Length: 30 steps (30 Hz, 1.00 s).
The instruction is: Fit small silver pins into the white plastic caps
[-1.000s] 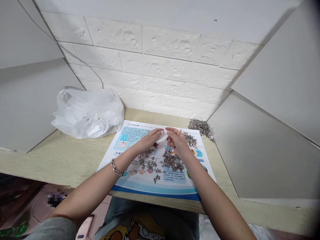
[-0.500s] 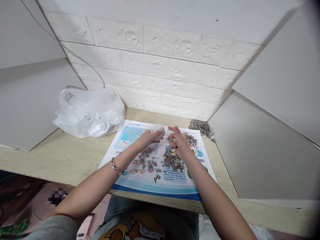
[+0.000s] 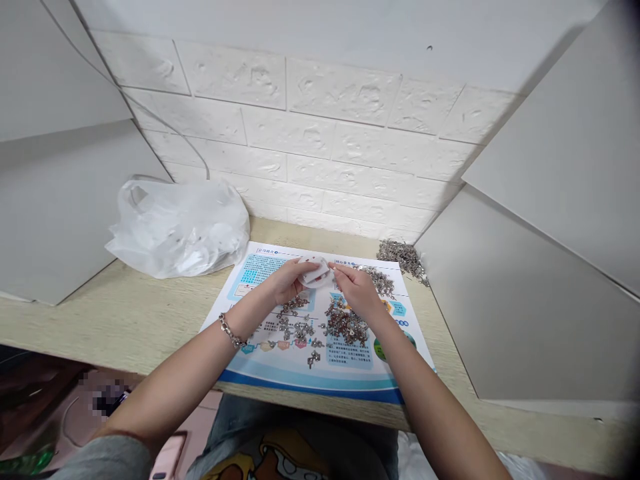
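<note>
My left hand [image 3: 289,283] is closed on a small white plastic packet [image 3: 316,272] with dark reddish marks, thumb on top. At the packet's right edge, the fingertips of my right hand [image 3: 356,288] are pinched together; whether they grip its edge or a tiny part is too small to make out. Below the hands, a heap of small shiny metal pieces [image 3: 346,325] lies on a printed sheet [image 3: 300,375]. To its left is a looser scatter of similar pieces [image 3: 296,329]. Another pile [image 3: 381,281] sits behind my right hand.
A white plastic bag [image 3: 183,230] with pale contents stands at the back left of the wooden table [image 3: 165,317]. More metal pieces [image 3: 401,259] are heaped by the right panel [image 3: 480,300]. A white brick-patterned wall [image 3: 310,157] closes off the back.
My right hand's fingers have gone from spread apart to pinched at the packet. The packet is turned flatter and sits slightly lower in my left hand.
</note>
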Motion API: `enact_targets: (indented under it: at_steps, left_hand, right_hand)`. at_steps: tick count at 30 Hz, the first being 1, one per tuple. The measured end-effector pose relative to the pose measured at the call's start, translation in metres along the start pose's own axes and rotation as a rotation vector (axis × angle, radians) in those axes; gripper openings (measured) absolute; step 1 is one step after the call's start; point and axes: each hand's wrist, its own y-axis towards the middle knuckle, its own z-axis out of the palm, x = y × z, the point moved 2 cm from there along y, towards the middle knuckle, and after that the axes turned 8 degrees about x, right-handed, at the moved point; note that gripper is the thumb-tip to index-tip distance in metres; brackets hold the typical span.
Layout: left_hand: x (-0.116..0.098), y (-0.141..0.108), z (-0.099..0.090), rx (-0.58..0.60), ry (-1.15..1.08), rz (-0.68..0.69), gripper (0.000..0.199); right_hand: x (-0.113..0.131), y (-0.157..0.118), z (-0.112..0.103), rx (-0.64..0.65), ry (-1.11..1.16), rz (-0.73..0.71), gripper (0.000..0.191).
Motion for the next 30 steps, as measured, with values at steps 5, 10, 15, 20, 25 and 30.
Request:
enact_targets:
  at_steps: [5, 10, 15, 20, 25, 30]
  left_hand:
    - [0.0, 0.0, 0.0, 0.038, 0.007, 0.01, 0.013]
    - [0.0, 0.001, -0.002, 0.082, 0.046, 0.073, 0.026]
    - [0.0, 0.0, 0.0, 0.13, 0.034, 0.11, 0.032]
    - [0.0, 0.001, -0.001, 0.149, 0.005, 0.132, 0.031]
    - [-0.01, -0.003, -0.008, 0.218, 0.056, 0.071, 0.035]
    - [-0.017, -0.007, -0.008, 0.157, 0.11, 0.07, 0.028]
  right_hand:
    - [0.0, -0.002, 0.002, -0.056, -0.08, -0.052, 0.034]
    - [0.001, -0.003, 0.005, -0.053, -0.146, -0.13, 0.035]
    - [0.004, -0.005, 0.004, -0.095, -0.139, -0.173, 0.031]
    - [0.004, -0.005, 0.002, -0.114, -0.082, -0.183, 0.029]
    - [0.005, -0.001, 0.008, 0.047, 0.381, -0.009, 0.027]
    - [0.004, -0.003, 0.021, 0.072, 0.722, 0.197, 0.038]
